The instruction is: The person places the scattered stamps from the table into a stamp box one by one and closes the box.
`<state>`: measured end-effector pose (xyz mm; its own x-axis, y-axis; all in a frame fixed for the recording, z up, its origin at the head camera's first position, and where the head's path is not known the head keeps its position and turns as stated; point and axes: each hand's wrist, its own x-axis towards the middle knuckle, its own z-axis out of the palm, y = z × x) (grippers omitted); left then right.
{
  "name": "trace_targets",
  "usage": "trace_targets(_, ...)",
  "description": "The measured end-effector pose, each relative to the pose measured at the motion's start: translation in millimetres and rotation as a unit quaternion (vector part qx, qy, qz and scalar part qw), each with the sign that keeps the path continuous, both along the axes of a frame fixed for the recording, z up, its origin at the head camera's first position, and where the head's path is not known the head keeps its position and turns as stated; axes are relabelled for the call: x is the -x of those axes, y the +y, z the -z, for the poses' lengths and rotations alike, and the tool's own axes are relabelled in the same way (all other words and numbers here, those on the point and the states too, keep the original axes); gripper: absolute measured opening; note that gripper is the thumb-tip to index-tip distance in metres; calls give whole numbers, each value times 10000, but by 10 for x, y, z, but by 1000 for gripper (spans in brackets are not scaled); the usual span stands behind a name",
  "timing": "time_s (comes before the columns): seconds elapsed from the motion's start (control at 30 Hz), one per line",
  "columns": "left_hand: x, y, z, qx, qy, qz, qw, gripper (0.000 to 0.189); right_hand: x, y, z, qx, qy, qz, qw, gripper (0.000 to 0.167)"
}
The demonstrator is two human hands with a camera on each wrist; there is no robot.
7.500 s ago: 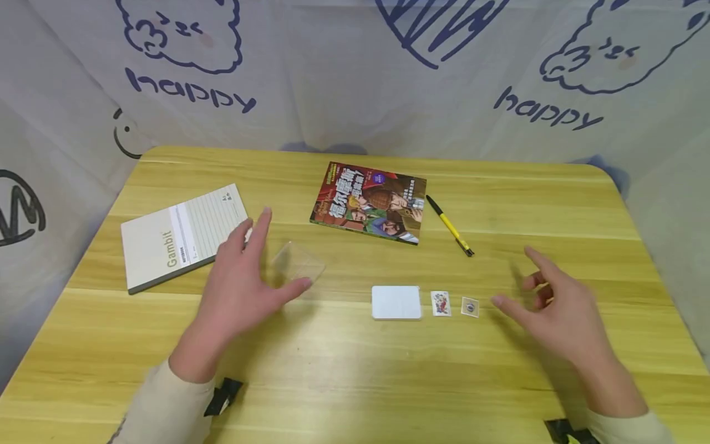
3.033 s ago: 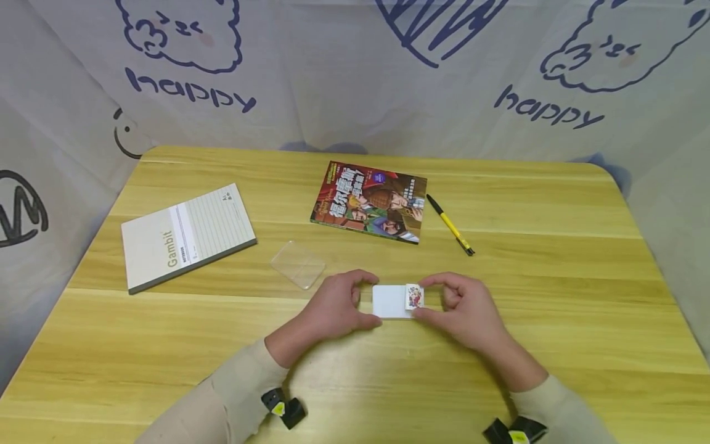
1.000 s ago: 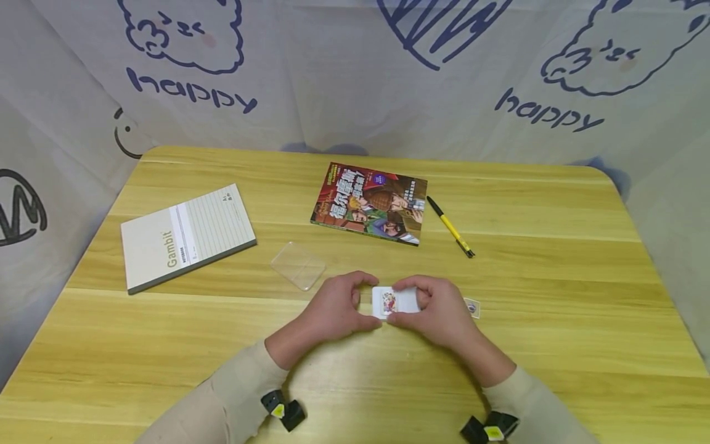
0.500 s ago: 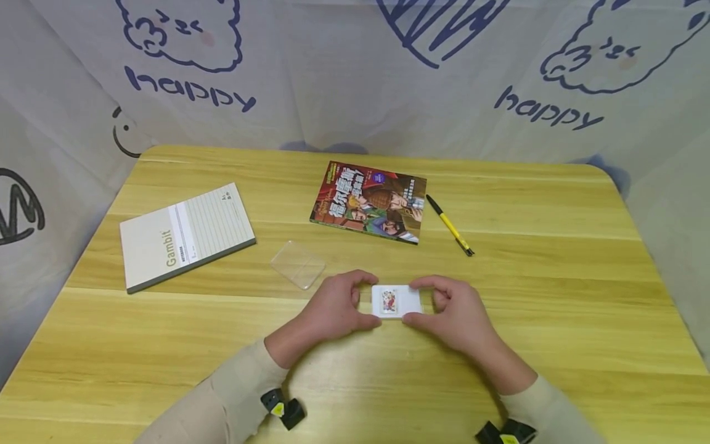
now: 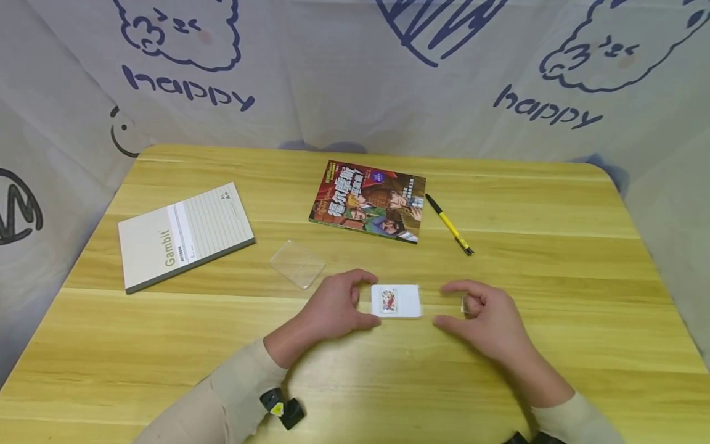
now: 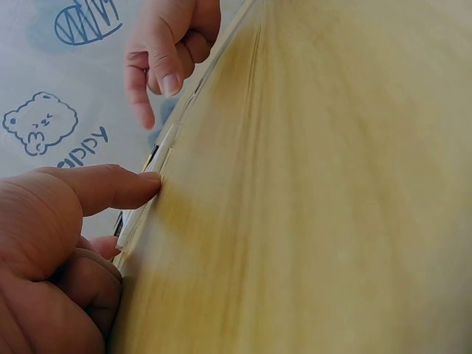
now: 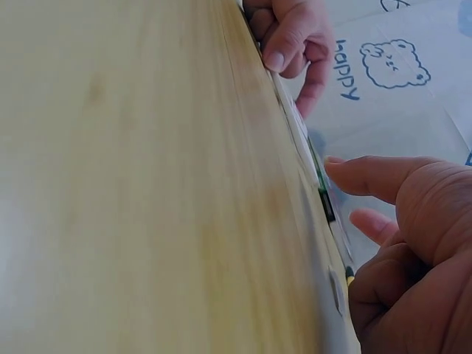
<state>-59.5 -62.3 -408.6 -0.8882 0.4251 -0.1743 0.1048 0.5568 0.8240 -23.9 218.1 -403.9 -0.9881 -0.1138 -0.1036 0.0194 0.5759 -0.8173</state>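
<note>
A flat white rectangular block (image 5: 409,301), edged by clear plastic, lies on the table in the head view. On its left half sits a small stamp-like colour picture (image 5: 389,301). My left hand (image 5: 338,305) holds the block's left end, thumb at the near corner and index finger at the far one. My right hand (image 5: 490,317) is just right of the block, thumb and index finger apart with nothing between them. Under its curled fingers shows the edge of a small clear-edged square (image 5: 465,304), mostly hidden. A clear plastic lid (image 5: 297,264) lies behind my left hand.
A notebook (image 5: 213,222) lies at the left of the table (image 5: 355,382). A comic-style book (image 5: 368,200) is at the back centre, with a yellow and black pen (image 5: 450,226) beside it. A cloth with drawings (image 5: 333,80) hangs behind.
The small picture went from the table onto the block's right end, then to its left half, carried by my right hand. That hand has let go and drawn right. My left hand took hold of the block.
</note>
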Motion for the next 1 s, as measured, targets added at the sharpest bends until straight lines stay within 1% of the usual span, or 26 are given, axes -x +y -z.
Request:
trace_targets(0.3, 3, -8, 9, -42, 40, 2, 10000, 66, -36, 133, 2, -264, 99, 27, 9996, 43)
trace_targets(0.53, -2, -1, 1, -75, -17, -9, 10000, 66, -76, 235, 6, -422, 207, 201, 9987, 41)
trace_targets(0.8, -2, -1, 2, -48, -23, -6, 10000, 66, -110, 350, 10, -689, 369, 144, 9968, 37)
trace_targets(1.0, -1, 0, 4, -68, -44, -12, 10000, 65, -95, 384, 20, -788, 406, 123, 9960, 33)
